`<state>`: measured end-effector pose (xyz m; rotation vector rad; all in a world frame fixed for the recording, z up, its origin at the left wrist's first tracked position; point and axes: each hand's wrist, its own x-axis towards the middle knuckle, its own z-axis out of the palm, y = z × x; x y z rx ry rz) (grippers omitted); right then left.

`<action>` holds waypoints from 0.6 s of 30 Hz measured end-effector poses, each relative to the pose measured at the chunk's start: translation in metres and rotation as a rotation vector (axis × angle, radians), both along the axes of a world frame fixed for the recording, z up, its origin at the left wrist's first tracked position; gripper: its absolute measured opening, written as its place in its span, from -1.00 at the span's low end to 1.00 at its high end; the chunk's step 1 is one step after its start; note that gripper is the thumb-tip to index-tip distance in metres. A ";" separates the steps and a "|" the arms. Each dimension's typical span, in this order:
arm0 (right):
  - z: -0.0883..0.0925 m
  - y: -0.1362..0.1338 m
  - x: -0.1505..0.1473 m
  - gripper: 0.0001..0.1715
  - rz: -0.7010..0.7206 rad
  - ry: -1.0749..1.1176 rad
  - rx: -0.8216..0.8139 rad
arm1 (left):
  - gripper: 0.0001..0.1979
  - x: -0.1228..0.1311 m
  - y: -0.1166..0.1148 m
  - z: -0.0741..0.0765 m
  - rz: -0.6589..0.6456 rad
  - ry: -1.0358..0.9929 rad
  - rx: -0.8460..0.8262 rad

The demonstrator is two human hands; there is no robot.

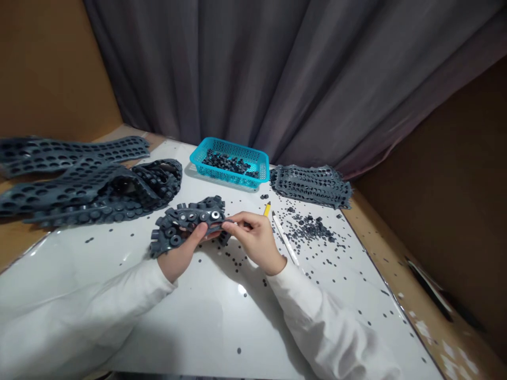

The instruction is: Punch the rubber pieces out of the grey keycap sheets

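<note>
My left hand (182,253) is closed around a dark grey rubber sheet (180,221) studded with round ring parts, holding it just above the white table (222,316). My right hand (255,237) pinches the right edge of the same sheet with thumb and fingertips. Both sleeves are white. Whether a small ring is between my right fingers is not visible.
A turquoise basket (231,154) with small dark rings stands at the back. Punched-out rubber sheets pile at the left (91,184) and back right (311,184). A heap of loose rings (309,228) and a white-and-yellow pen (283,237) lie right of my hands. A curtain hangs behind.
</note>
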<state>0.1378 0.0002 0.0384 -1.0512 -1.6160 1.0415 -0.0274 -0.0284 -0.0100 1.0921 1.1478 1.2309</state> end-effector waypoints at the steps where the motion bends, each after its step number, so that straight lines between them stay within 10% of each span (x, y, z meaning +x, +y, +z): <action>1: -0.001 0.002 0.001 -0.80 -0.012 0.075 -0.072 | -0.53 0.002 -0.001 0.002 -0.044 -0.068 -0.017; 15: 0.007 0.021 0.012 -0.66 -0.561 0.340 -0.047 | -0.54 0.003 -0.020 0.011 -0.178 -0.076 0.018; 18: 0.017 0.026 0.021 -0.71 -0.419 0.338 -0.081 | -0.49 0.002 -0.021 0.004 -0.153 0.034 -0.040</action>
